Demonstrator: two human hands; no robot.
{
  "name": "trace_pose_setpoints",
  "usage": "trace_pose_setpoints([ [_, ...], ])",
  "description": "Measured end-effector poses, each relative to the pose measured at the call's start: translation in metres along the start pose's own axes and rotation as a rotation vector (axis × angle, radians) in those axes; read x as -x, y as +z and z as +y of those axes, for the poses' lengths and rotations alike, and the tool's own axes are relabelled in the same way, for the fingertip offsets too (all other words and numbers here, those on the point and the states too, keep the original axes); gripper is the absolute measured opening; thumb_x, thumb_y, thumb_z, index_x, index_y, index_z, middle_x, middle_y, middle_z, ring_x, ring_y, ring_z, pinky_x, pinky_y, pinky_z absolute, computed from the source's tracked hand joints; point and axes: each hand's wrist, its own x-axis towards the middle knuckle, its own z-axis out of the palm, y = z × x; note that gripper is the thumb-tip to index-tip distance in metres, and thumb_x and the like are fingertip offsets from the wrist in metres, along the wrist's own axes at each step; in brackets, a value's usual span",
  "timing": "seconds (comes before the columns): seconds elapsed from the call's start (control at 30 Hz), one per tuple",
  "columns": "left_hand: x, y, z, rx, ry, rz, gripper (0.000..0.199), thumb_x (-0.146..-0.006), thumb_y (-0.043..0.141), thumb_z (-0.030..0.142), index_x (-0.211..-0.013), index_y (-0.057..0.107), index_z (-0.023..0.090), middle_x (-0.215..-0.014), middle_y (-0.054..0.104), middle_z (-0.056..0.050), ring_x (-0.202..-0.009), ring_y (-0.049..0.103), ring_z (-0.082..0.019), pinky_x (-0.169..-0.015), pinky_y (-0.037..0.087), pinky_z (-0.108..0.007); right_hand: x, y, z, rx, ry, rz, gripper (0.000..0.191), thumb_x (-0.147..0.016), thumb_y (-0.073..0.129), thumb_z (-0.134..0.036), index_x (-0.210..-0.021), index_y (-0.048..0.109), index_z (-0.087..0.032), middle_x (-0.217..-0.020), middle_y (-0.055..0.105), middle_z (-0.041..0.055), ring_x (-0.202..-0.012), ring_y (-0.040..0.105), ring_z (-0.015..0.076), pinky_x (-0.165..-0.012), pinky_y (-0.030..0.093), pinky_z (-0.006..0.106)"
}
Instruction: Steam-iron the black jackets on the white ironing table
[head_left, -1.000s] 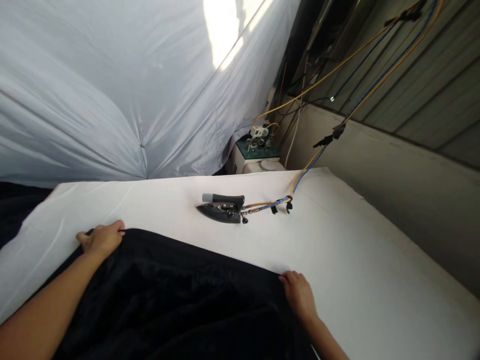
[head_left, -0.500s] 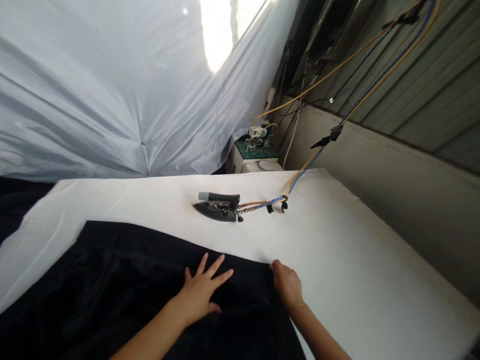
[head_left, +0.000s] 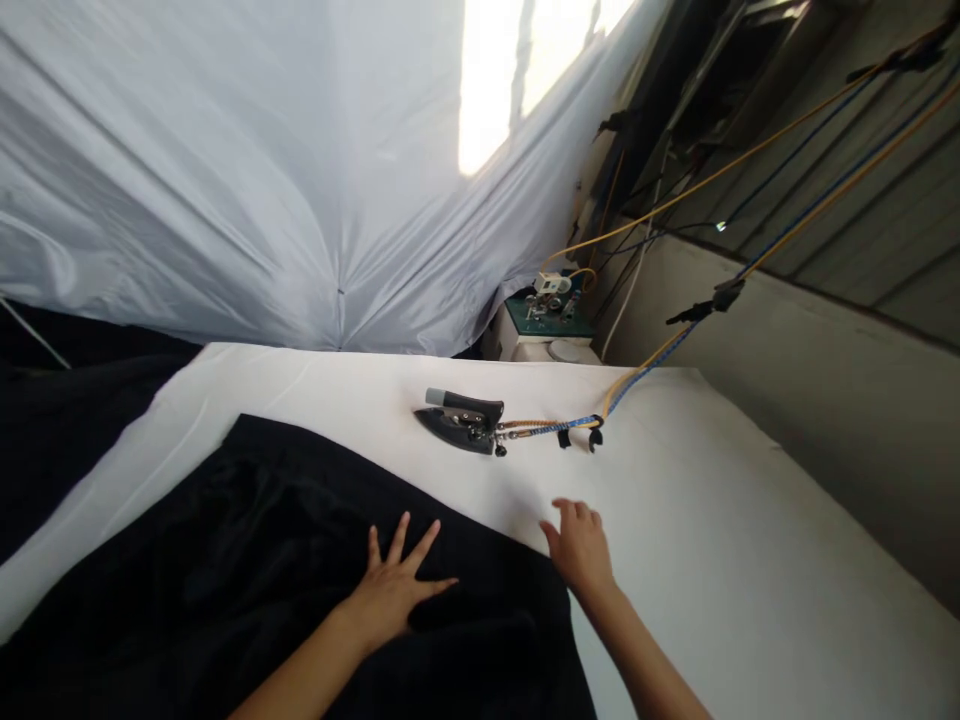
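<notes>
Black cloth (head_left: 285, 510) lies spread over the white table cover (head_left: 720, 560), its far edge slanting down to the right. Flat on the cloth, fingers spread, rests my left hand (head_left: 394, 595). My right hand (head_left: 581, 545) is at the cloth's right corner, thumb and fingers apart and nothing between them; part of it is over the white cover. Beyond both hands an iron (head_left: 465, 420) with a dark body and grey-tipped handle stands on the cover, pointing left.
Blue and yellow hoses (head_left: 645, 370) run from the iron up to the right. A wall (head_left: 787, 340) borders the table's right side. Behind hangs a white sheet (head_left: 262, 180). A green-topped machine (head_left: 547, 315) stands past the far edge, and dark fabric (head_left: 75, 420) lies at left.
My right hand has let go of the cloth's corner and opened, lifting slightly. My left hand stays flat, fingers spread. The view has shifted, so the iron appears further right.
</notes>
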Motion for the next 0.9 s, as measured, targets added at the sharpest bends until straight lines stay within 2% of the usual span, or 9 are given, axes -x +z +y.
trace_pose_setpoints([
  [0.07,0.003,0.002,-0.001,-0.002,-0.007,-0.004,0.085,-0.060,0.071,0.016,-0.124,0.030,0.055,-0.147,-0.006,0.001,-0.125,-0.019,-0.042,-0.084,-0.015,-0.074,-0.046,-0.028,-0.032,-0.088,-0.219,0.139,0.043,-0.084,0.046,-0.033,-0.120,0.046,-0.010,-0.116,0.051,0.0177,-0.107,0.043,0.0295,-0.091,0.032,0.042],
  [0.13,0.005,0.002,-0.002,0.006,-0.010,-0.008,0.089,-0.058,0.071,0.013,-0.126,0.029,0.053,-0.148,-0.004,0.003,-0.126,-0.017,-0.041,-0.085,-0.014,-0.074,-0.096,-0.053,-0.074,-0.133,-0.369,0.154,0.058,-0.082,0.050,-0.036,-0.131,0.034,-0.008,-0.132,0.039,0.0186,-0.120,0.032,0.0308,-0.099,0.025,0.043],
  [0.17,0.006,0.002,-0.002,0.017,-0.005,-0.010,0.089,-0.058,0.071,0.013,-0.127,0.030,0.052,-0.148,-0.003,0.004,-0.127,-0.016,-0.041,-0.086,-0.013,-0.074,-0.120,-0.061,-0.095,-0.143,-0.394,0.070,0.066,-0.080,0.054,-0.038,-0.133,0.029,-0.008,-0.136,0.034,0.0190,-0.124,0.026,0.0315,-0.101,0.023,0.043],
  [0.23,0.008,0.001,-0.003,0.049,0.005,-0.025,0.087,-0.059,0.070,0.013,-0.127,0.031,0.050,-0.148,0.001,0.005,-0.127,-0.015,-0.041,-0.088,-0.013,-0.073,-0.161,-0.068,-0.132,-0.147,-0.413,-0.203,0.071,-0.075,0.059,-0.043,-0.131,0.033,-0.008,-0.132,0.039,0.0194,-0.122,0.032,0.0319,-0.098,0.027,0.042],
  [0.3,0.008,-0.001,-0.004,0.084,0.008,-0.045,0.085,-0.059,0.069,0.013,-0.127,0.033,0.048,-0.147,0.005,0.007,-0.128,-0.014,-0.041,-0.088,-0.013,-0.073,-0.191,-0.065,-0.159,-0.140,-0.421,-0.434,0.063,-0.070,0.063,-0.049,-0.117,0.050,-0.010,-0.114,0.056,0.0167,-0.106,0.048,0.0293,-0.089,0.037,0.039],
  [0.4,0.010,-0.004,-0.008,0.170,0.041,-0.034,0.078,-0.061,0.066,0.017,-0.127,0.036,0.045,-0.147,0.012,0.008,-0.129,-0.013,-0.041,-0.089,-0.014,-0.073,-0.215,-0.054,-0.178,-0.143,-0.437,-0.594,0.049,-0.071,0.060,-0.054,-0.095,0.061,-0.012,-0.083,0.065,0.0079,-0.076,0.058,0.0189,-0.071,0.044,0.030],
  [0.57,0.022,-0.005,-0.019,0.322,0.065,0.063,0.068,-0.065,0.062,0.023,-0.127,0.040,0.039,-0.140,0.035,0.003,-0.133,0.003,-0.035,-0.094,-0.013,-0.069,-0.205,-0.054,-0.178,-0.164,-0.430,-0.695,0.052,-0.073,0.053,-0.060,-0.089,0.062,-0.012,-0.067,0.061,0.0035,-0.058,0.054,0.0130,-0.058,0.043,0.026],
  [0.73,0.033,-0.008,-0.019,0.346,0.026,0.101,0.061,-0.067,0.059,0.023,-0.125,0.045,0.032,-0.137,0.041,-0.003,-0.133,0.014,-0.032,-0.096,-0.013,-0.067,-0.143,-0.068,-0.175,-0.255,-0.458,-0.728,0.057,-0.065,0.057,-0.065,-0.091,0.064,-0.014,-0.072,0.062,0.0038,-0.062,0.056,0.0163,-0.055,0.041,0.025],
  [0.9,0.038,-0.008,-0.014,0.324,-0.057,0.065,0.060,-0.066,0.062,0.020,-0.122,0.047,0.035,-0.138,0.040,-0.002,-0.133,0.014,-0.034,-0.090,-0.012,-0.073,-0.088,-0.052,-0.179,-0.080,-0.452,-0.789,0.058,-0.061,0.058,-0.065,-0.086,0.067,-0.013,-0.075,0.065,0.0088,-0.070,0.060,0.0224,-0.056,0.043,0.028],
])
